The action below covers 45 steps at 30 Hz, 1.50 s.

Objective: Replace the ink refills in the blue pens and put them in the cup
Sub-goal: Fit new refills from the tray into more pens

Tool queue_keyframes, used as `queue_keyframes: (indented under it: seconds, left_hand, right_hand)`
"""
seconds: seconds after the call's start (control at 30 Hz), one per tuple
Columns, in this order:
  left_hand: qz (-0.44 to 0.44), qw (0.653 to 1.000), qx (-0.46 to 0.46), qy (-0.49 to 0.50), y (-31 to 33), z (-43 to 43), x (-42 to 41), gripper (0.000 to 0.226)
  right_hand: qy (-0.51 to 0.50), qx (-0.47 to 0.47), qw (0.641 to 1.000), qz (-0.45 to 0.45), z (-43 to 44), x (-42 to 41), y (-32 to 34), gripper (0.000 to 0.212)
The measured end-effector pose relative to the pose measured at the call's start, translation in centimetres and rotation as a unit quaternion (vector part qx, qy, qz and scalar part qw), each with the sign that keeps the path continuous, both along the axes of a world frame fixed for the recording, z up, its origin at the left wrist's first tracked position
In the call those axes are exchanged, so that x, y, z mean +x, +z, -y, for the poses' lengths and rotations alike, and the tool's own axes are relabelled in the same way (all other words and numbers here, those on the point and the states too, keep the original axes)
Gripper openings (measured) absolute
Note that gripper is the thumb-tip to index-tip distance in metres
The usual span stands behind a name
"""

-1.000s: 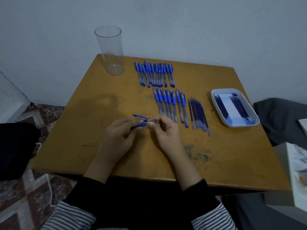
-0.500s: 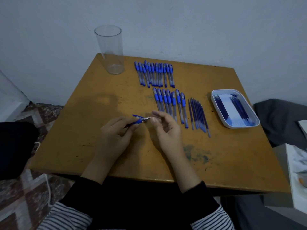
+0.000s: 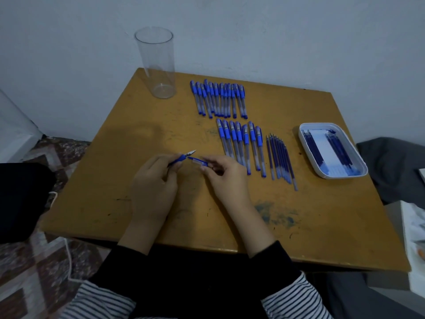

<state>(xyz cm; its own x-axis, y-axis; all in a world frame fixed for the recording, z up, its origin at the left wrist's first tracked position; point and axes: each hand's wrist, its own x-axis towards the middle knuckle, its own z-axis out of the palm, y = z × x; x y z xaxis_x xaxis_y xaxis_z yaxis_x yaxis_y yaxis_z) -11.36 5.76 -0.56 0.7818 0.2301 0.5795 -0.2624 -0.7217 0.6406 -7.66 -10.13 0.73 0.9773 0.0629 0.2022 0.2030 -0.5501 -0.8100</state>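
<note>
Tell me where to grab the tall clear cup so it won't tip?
Probably best: wrap a hand round the cup at its middle, coming from the near side. It stands upright, tall and narrow, with the wall behind and pens lying on its right.

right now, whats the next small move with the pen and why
Probably slide the cap onto the pen: the left hand grips the pen with its metal tip bare, and the right hand pinches the loose cap just beside that tip. The cup looks empty.
</note>
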Motion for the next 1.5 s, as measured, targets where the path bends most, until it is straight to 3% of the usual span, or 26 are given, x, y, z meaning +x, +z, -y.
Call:
queue_keyframes:
  seconds: [0.53, 1.03, 1.27, 1.5]
  left_hand:
    - [-0.025, 0.998, -0.058, -0.019, 0.23, -0.15, 0.10, 0.020]
    - [-0.023, 0.997, -0.046, -0.055, 0.23, -0.17, 0.15, 0.021]
    - [-0.015, 0.997, -0.037, -0.063, 0.20, -0.13, 0.08, 0.019]
    - [0.012, 0.997, -0.027, -0.073, 0.14, 0.01, 0.10, 0.016]
  right_hand:
    - [-0.032, 0.010, 0.996, 0.082, -0.08, -0.17, -0.62, 0.014]
    - [-0.040, 0.219, 0.974, 0.048, 0.56, -0.26, -0.17, 0.018]
    - [-0.042, 0.258, 0.964, 0.058, 0.62, -0.26, 0.03, 0.019]
    - [0.030, 0.292, 0.955, 0.036, 0.37, -0.21, 0.13, 0.022]
